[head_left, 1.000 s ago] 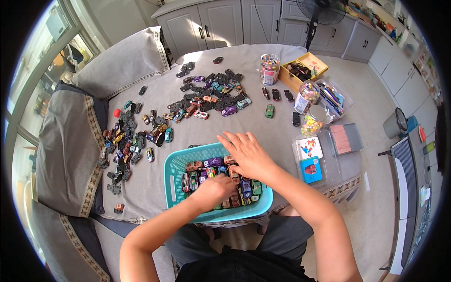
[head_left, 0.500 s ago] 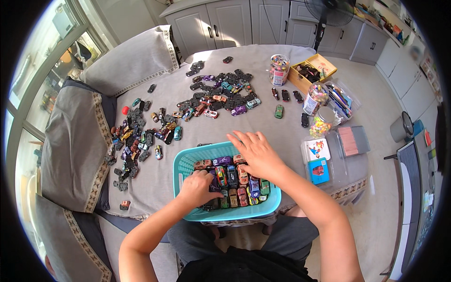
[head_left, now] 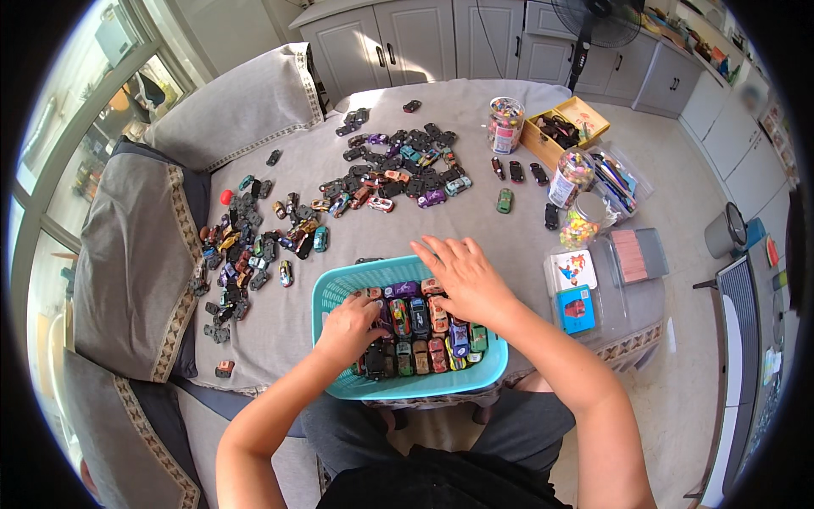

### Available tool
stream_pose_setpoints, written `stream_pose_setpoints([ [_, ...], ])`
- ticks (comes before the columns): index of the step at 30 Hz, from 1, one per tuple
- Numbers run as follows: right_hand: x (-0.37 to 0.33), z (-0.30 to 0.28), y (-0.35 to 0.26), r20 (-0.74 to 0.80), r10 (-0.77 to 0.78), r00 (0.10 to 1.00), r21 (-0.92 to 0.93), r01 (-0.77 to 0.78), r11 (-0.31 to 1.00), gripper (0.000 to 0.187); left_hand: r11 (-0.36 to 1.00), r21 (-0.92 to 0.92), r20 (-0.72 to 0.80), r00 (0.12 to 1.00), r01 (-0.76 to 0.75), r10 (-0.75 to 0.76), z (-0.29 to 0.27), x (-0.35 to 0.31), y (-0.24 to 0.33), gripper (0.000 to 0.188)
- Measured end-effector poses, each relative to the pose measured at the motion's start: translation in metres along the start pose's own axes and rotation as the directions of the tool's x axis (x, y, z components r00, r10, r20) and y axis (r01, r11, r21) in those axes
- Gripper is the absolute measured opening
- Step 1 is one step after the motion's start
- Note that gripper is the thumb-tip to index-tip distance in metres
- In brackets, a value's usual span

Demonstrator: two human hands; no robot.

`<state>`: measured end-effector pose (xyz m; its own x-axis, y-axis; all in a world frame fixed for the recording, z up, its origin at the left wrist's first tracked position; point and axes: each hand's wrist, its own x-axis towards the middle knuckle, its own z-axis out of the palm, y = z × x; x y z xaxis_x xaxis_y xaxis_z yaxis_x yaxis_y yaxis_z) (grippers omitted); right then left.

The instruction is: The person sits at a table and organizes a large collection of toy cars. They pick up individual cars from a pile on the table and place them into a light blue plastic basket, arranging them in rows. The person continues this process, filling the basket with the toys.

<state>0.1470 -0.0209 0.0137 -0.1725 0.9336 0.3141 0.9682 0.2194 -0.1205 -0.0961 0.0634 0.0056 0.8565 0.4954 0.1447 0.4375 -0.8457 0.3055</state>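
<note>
A grey cloth covers the broad tabletop (head_left: 517, 246) in front of the person, its near edge just ahead of their knees. At the middle of that edge stands a turquoise basket (head_left: 424, 392). Toward the far right corner a yellow wooden box (head_left: 539, 141) lies with its lid open, dark things inside. Over the basket's right side is the right hand (head_left: 462, 280), fingers spread wide across the far rim, thumb down beside the cars. The left hand (head_left: 348, 329) dips into the basket's left end, fingers bent downward, thumb apart; whether they grip a car I can't tell from here. Three clear jars of colourful bits (head_left: 506, 144) line the right edge. The toy cars inside the basket (head_left: 420, 316) sit packed in rows, while other toy cars (head_left: 381, 202) lie heaped toward the far edge and the left edge. One green car (head_left: 505, 201) rests alone, right of the far heap. Smallest is a red ball (head_left: 226, 197) near the left edge, just beside the cars there.
</note>
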Motion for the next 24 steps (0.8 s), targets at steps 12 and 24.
stream_pose_setpoints([
  [12, 0.001, -0.002, -0.002, -0.004, -0.007, 1.000, -0.007, 0.006, 1.000, 0.098, 0.945, -0.028, 0.466, 0.832, -0.326, 0.301, -0.011, -0.030, -0.001, 0.026],
  [24, -0.001, -0.003, -0.001, 0.022, 0.018, 1.000, 0.002, -0.018, 1.000, 0.096, 0.962, -0.201, 0.417, 0.873, -0.183, 0.253, -0.030, -0.010, 0.021, 0.040],
])
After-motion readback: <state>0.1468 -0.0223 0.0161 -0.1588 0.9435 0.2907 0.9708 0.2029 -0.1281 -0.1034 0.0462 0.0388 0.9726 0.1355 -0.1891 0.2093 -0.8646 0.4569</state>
